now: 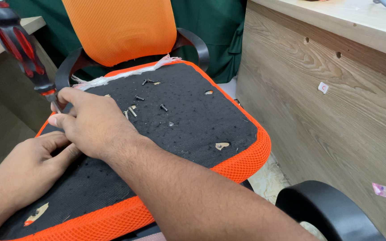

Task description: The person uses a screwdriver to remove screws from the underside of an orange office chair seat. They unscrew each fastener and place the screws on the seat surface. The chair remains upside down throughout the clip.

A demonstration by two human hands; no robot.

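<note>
Head view:
Right hand (95,121): clenched round screwdriver (21,51) shaft, near seat's (202,129) left edge.
Left hand (27,172): fingers curled beside it, grip hidden.
Screws (137,105): loose, toward back edge.
Advice: keep tip upright, steadied.

Small white square sticker (323,88) on wooden panel (336,116).

R hand (92,122) crossed over L, fingers pinched, L hand (27,172) curled beneath, both forearms extended
</note>
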